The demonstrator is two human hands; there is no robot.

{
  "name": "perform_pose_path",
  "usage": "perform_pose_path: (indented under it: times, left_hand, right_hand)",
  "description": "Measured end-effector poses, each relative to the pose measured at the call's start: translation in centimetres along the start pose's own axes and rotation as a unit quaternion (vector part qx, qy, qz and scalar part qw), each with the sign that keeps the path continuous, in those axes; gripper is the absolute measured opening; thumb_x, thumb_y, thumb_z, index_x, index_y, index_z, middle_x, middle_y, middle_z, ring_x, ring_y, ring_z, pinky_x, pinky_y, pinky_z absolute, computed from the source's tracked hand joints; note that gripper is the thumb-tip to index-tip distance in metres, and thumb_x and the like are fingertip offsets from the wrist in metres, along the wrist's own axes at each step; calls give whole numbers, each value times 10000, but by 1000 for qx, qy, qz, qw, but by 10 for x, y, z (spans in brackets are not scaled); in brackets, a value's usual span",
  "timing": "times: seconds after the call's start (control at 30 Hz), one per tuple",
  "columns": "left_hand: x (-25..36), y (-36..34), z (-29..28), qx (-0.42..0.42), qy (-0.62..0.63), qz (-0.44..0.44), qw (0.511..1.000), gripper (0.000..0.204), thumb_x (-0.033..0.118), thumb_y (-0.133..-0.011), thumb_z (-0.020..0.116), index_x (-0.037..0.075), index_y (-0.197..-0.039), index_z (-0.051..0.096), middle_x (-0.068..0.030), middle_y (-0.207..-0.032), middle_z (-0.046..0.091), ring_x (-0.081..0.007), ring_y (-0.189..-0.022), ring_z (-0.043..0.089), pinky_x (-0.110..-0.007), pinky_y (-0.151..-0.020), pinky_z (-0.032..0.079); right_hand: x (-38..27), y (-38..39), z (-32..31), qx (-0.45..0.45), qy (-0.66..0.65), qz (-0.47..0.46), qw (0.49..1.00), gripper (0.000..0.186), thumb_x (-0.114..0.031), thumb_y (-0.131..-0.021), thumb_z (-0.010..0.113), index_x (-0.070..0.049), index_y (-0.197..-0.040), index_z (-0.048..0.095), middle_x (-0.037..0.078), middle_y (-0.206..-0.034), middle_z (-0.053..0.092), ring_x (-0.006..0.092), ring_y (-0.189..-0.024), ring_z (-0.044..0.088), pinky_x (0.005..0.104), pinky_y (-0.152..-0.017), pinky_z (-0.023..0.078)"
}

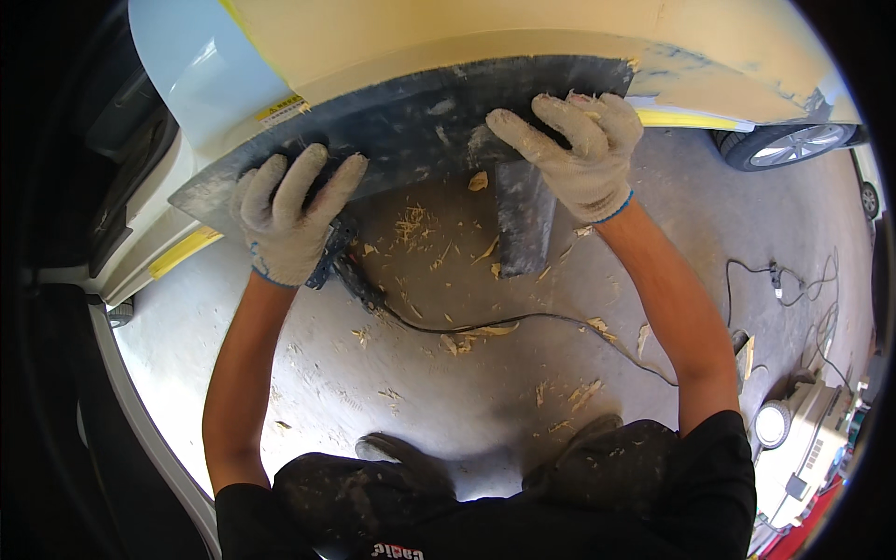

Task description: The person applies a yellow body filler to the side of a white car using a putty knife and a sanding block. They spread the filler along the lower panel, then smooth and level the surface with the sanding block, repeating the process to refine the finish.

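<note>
A wide, dark, flexible spreader [411, 140] lies bent along the curved lower side of a car body panel [448, 33] coated in yellowish filler. My left hand [291, 219], in a pale knit glove with a blue cuff edge, grips its left part, fingers spread over the face. Toward the other end, my right hand [583, 154] in a matching glove holds it with fingers bent near the upper edge. Dried filler and pale smears mark the dark surface. Below the right hand is a smaller dark flat plate [525, 224]; my hand partly covers the view of its top.
A dark power tool [350, 271], partly behind my left hand, trails a cord [523, 317] over the concrete floor. Yellow filler shavings [415, 224] are scattered there. An open car door [140, 411] stands left; a wheel [789, 145] and a pale wheeled machine [803, 439] are right.
</note>
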State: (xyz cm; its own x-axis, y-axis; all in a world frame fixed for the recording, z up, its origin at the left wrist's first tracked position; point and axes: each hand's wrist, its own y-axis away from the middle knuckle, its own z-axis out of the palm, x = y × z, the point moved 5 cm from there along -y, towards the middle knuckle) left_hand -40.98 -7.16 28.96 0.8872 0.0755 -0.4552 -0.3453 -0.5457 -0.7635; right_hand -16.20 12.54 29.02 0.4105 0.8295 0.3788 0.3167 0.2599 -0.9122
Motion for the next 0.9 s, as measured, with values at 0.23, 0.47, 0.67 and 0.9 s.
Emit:
perform_pose_path:
  times: [0.23, 0.47, 0.67, 0.9]
  left_hand:
    - [22, 47, 42, 5, -32, 8, 999, 497, 311, -877, 896, 504, -1317, 766, 139, -1357, 561, -187, -1267, 488, -364, -1025, 452]
    - [48, 41, -18, -154, 82, -30, 984, 471, 125, -924, 734, 313, -1352, 780, -1, -1441, 687, -275, -1351, 580, -464, -1153, 452]
    - [42, 25, -57, -107, 78, -15, 991, 447, 136, -906, 803, 306, -1320, 787, 7, -1428, 695, -274, -1340, 594, -463, -1139, 478]
    - [16, -13, -67, -79, 41, -1, 996, 517, 145, -860, 837, 310, -1347, 790, 8, -1451, 678, -280, -1383, 568, -456, -1166, 477]
  right_hand:
    - [-11, 52, 22, -53, -46, -5, 998, 488, -221, -836, 887, -489, -1235, 803, -143, -1238, 625, 166, -1144, 546, 308, -846, 507]
    - [-30, 30, -38, -199, -74, 22, 977, 483, -130, -844, 750, -387, -1251, 802, -72, -1228, 656, 186, -1138, 580, 434, -1049, 490]
    - [-34, 5, -65, -178, -85, 41, 979, 502, -122, -809, 770, -366, -1246, 806, -55, -1206, 675, 199, -1121, 593, 444, -1041, 507]
    - [-11, -32, -64, -113, -47, 13, 992, 503, -122, -785, 794, -362, -1225, 831, -40, -1221, 669, 218, -1091, 611, 438, -988, 537]
